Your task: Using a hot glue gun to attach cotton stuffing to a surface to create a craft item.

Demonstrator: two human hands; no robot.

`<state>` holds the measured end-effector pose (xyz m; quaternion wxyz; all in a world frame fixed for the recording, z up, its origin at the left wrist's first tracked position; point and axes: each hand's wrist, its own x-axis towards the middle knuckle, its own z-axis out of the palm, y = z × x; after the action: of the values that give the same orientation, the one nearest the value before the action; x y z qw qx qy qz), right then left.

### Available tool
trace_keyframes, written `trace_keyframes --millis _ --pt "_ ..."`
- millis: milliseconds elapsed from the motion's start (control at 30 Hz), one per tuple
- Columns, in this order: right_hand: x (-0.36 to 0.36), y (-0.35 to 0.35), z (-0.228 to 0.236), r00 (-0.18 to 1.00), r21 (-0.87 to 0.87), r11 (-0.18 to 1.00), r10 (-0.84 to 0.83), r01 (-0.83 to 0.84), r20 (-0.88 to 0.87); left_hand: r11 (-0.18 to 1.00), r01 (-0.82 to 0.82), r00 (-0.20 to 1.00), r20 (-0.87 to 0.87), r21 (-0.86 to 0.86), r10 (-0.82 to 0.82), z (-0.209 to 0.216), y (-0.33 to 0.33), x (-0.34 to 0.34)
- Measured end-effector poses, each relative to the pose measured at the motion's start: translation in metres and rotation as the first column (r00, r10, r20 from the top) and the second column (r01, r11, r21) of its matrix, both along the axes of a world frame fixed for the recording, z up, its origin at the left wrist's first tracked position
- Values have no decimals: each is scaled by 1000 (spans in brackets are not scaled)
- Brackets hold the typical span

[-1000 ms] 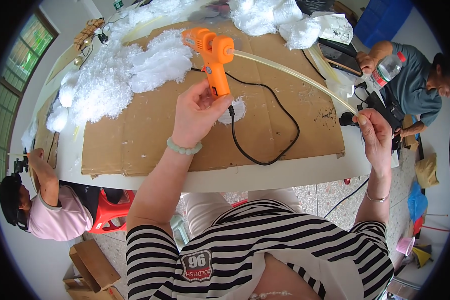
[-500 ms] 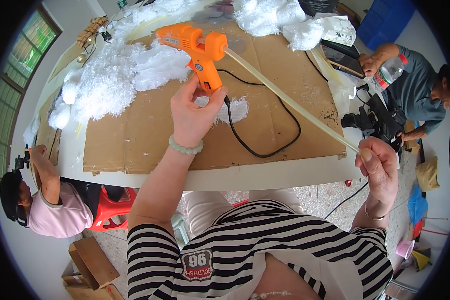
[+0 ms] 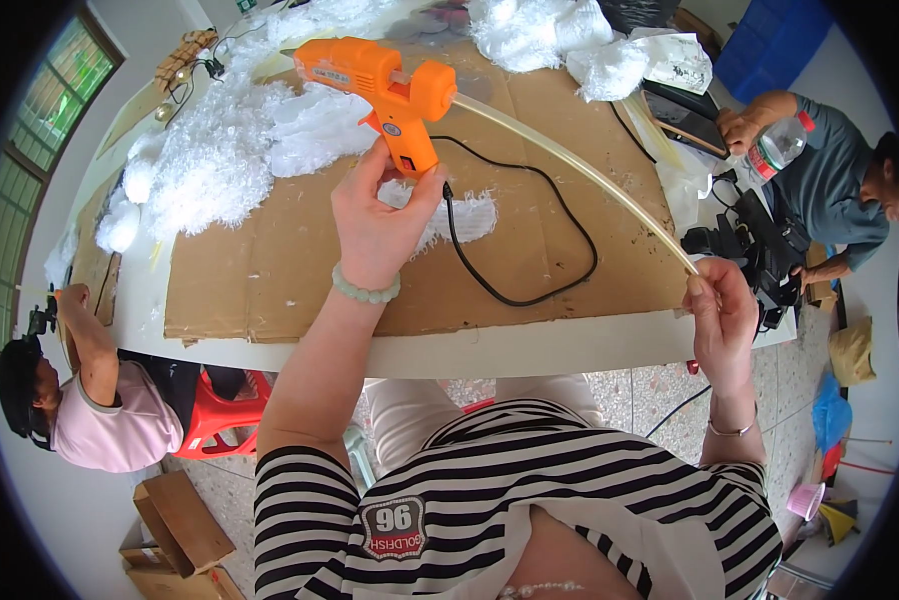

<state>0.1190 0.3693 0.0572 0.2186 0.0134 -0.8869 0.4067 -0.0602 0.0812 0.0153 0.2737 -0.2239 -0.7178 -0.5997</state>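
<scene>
My left hand (image 3: 378, 222) grips the handle of an orange glue gun (image 3: 380, 85), held above the brown cardboard sheet (image 3: 550, 230) with its nozzle pointing left. A long translucent glue stick (image 3: 580, 170) runs from the back of the gun down to my right hand (image 3: 722, 318), which pinches its far end near the table's right edge. The gun's black cord (image 3: 530, 240) loops across the cardboard. A small tuft of white fluff (image 3: 465, 212) lies just below the gun.
Heaps of white fluffy material (image 3: 220, 165) cover the table's left and back (image 3: 540, 30). A person in a pink top (image 3: 120, 420) sits low at the left by a red stool (image 3: 220, 415). Another person (image 3: 830, 180) sits at the right holding a plastic bottle (image 3: 775, 148). Cardboard boxes (image 3: 175, 525) stand on the floor.
The glue gun has tipped so its nozzle swings left and it sits closer to me. My right hand has lowered and drawn in with the end of the stick.
</scene>
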Motion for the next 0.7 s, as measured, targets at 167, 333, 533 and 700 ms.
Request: trace_keyframes --millis 167,333,533,700 --pt "-3 2 -12 983 108 990 -77 95 -167 999 23 999 -28 -26 -23 -1 2 -1" --pt "4 -6 -2 958 -17 960 282 -281 54 1000 -29 999 -20 6 29 -5 -2 -5" --pt "1 -7 -3 738 -767 613 604 -188 302 995 -52 998 -47 -82 48 -2 -1 -3" --pt "-14 -24 4 682 -664 727 576 -175 451 968 -105 979 -192 -229 61 -4 3 0"
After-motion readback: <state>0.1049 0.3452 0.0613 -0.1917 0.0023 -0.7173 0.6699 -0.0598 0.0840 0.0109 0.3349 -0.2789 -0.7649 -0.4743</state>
